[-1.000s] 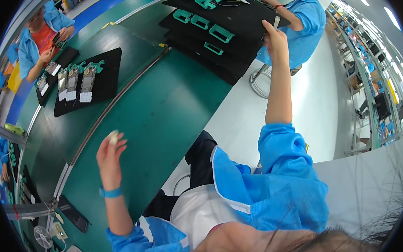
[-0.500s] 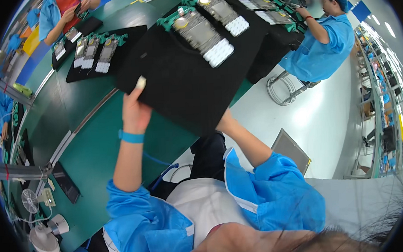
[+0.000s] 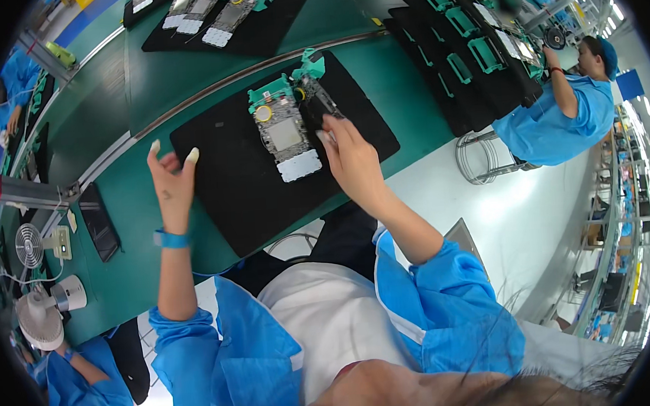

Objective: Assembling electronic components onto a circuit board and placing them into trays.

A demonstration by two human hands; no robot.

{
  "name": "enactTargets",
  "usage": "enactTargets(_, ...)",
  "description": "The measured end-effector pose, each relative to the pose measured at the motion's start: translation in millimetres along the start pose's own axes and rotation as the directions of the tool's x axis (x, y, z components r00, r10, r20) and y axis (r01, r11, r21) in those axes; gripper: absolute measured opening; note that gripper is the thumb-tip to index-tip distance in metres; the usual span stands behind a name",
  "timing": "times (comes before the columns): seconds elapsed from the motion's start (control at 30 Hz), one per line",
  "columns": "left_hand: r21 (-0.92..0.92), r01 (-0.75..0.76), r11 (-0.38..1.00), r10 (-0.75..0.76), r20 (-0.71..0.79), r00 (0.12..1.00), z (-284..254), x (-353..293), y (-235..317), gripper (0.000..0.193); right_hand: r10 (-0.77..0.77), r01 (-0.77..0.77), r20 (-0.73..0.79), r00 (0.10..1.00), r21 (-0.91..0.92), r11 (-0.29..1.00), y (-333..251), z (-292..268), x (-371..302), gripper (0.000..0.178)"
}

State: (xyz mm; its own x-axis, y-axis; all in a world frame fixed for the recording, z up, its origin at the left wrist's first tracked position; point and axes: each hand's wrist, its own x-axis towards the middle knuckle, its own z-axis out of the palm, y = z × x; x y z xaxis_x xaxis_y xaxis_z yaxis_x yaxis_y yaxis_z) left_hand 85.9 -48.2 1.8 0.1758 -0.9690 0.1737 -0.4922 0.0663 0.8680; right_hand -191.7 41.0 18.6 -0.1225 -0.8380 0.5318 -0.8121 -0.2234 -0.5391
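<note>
The black mat (image 3: 243, 208) lies on the green table (image 3: 137, 229), as I watch from afar. I have the right hand (image 3: 356, 164) at the right circuit board's (image 3: 318, 98) near end, fingers drawn narrow (whether they clasp it, I cannot tell). The left hand (image 3: 173, 182), wide and holding nothing, is by the mat's left edge. Mid-mat lies the left circuit board (image 3: 287, 134).

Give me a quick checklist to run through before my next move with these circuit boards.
1. Black mat resting on the green bench: ok.
2. Mat's near edge well inside the bench edge: not ok, it reaches the edge.
3. The left circuit board lying on the mat: ok.
4. Your left hand free: ok, holding nothing.
5. Your right hand gripping the right circuit board firmly: cannot tell.
</note>
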Motion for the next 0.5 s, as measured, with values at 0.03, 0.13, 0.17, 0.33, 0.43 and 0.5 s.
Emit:
enactTargets(0.03, 0.247, -0.362, 0.899, 0.408, -0.168, 0.897, 6.9, -6.6, 4.9, 0.043, 0.048, -0.048, 0.004, 0.999, 0.006, 0.999, -1.1, 10.3, 9.7, 0.022)
enactTargets(0.13, -0.008, -0.472, 0.881, 0.472, -0.002, 0.881, 7.5, -24.8, 16.7, 0.032, 0.093, -0.088, 0.060, 0.994, -0.089, 0.992, -12.4, 29.1, 20.5, 0.026)
enactTargets(0.17, -0.136, -0.380, 0.915, 0.393, 0.079, 0.916, 11.5, -32.5, 16.7, 0.030, 0.165, -0.148, 0.084, 0.983, -0.178, 0.973, -13.9, 31.6, 25.5, 0.027)
enactTargets(0.33, -0.084, -0.349, 0.933, 0.359, 0.211, 0.909, 8.9, -40.9, 14.5, 0.027, 0.205, -0.195, 0.038, 0.978, -0.183, 0.964, 6.3, 30.5, 20.4, 0.028)
enactTargets(0.43, -0.114, -0.316, 0.942, 0.334, 0.215, 0.918, 8.7, -40.4, 13.2, 0.027, 0.253, -0.261, 0.135, 0.958, 0.044, 0.964, 20.1, 35.5, 19.7, 0.026)
enactTargets(0.5, -0.021, -0.432, 0.901, 0.428, 0.196, 0.882, 12.8, -40.4, 18.6, 0.025, 0.249, -0.321, 0.256, 0.934, 0.292, 0.901, 17.5, 37.1, 23.2, 0.023)
